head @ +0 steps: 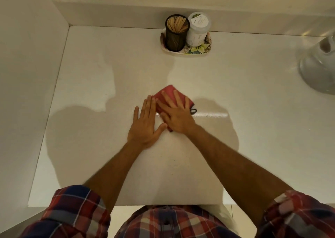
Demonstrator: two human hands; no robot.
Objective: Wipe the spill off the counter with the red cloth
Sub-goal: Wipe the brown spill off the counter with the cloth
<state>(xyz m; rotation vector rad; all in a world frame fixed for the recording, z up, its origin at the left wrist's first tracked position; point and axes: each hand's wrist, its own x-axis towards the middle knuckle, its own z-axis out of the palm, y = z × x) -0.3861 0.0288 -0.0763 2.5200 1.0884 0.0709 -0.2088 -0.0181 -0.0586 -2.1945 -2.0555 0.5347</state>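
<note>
The red cloth (167, 92) lies folded near the middle of the white counter (90, 70). My right hand (176, 113) presses flat on it, fingers spread, covering most of it; a dark loop sticks out at the cloth's right edge. My left hand (146, 124) rests flat on the bare counter just left of the cloth, its fingertips touching the cloth's edge. A shiny wet streak (210, 114) runs to the right of the cloth.
At the back stands a small floral tray (199, 50) holding a black mesh cup of wooden sticks (176, 31) and a white jar (198, 30). A shiny metal appliance base (319, 69) sits at the far right. Walls bound the counter at left and back.
</note>
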